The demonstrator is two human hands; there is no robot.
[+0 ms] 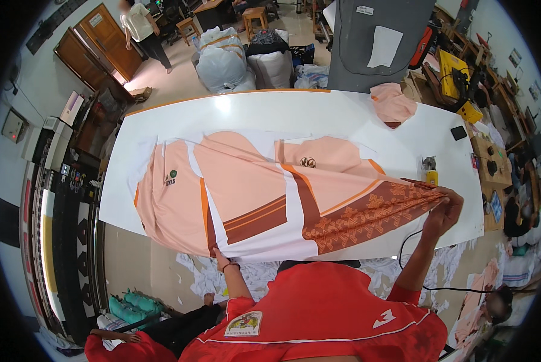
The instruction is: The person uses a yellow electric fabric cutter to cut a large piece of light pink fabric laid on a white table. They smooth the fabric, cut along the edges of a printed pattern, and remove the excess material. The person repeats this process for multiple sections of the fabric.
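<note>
A large sheet of printed fabric [246, 166] in peach, brown and white, marked with garment panels, lies in folds across the white table [156, 117]. My right hand [448, 208] pinches its right end, where the brown patterned part [367, 214] is gathered into a narrow, taut point. At the near edge my left hand [220, 258] grips the sheet's border; its fingers are partly hidden by the cloth. Just beyond my right hand stands a small tool with a yellow body and metal head [430, 172].
A crumpled peach fabric piece [394, 104] and a black square object [458, 133] lie on the table's right side. A black cable [403, 244] hangs at the near right edge. White scraps [192, 274] litter the floor. One person [142, 33] is at far left; another [123, 347] sits near left.
</note>
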